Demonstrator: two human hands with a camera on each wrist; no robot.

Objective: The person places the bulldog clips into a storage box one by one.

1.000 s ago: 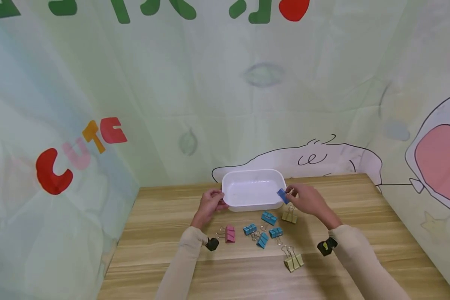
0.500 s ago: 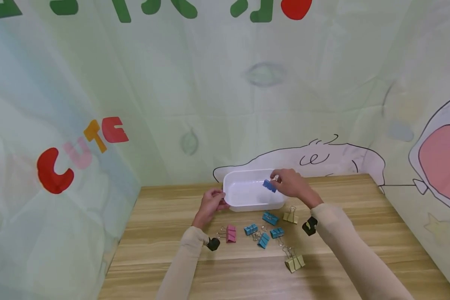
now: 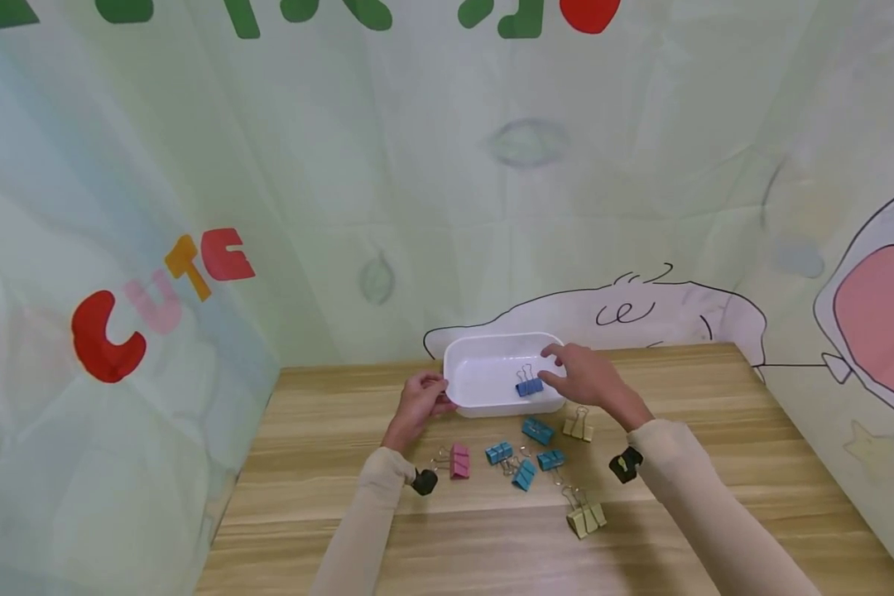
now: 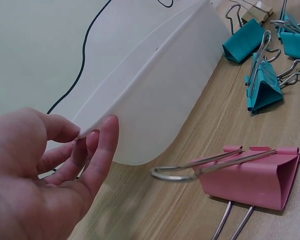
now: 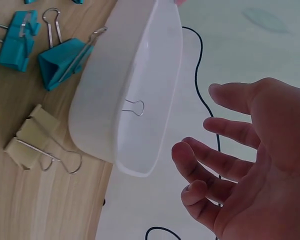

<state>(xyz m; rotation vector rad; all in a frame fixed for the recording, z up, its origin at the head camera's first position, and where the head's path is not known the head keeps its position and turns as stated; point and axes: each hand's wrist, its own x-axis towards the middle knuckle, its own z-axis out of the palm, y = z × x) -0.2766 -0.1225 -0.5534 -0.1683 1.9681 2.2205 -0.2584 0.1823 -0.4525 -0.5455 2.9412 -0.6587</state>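
My left hand (image 3: 420, 400) pinches the left rim of a white plastic tub (image 3: 484, 410) between thumb and fingers, as the left wrist view shows up close. Inside the tub, toward its right side, a blue binder clip (image 3: 530, 387) lies with its wire handles pointing up. Over the tub's right end my right hand (image 3: 584, 377) hovers with fingers spread, holding nothing. From the right wrist view, only a wire handle (image 5: 135, 107) of the blue clip shows above the rim. A pink binder clip (image 4: 250, 180) lies close to my left hand on the wooden table.
Several teal binder clips (image 3: 524, 475) lie in front of the tub. One yellow binder clip (image 3: 579, 428) sits by the tub's right front corner, another yellow clip (image 3: 586, 520) nearer me. A printed cloth (image 3: 447, 207) hangs behind the wooden table (image 3: 328, 513).
My right hand carried the blue binder clip leftward over the tub and let it go inside, then drew back slightly to the right with fingers opened. The left hand stayed at the rim.
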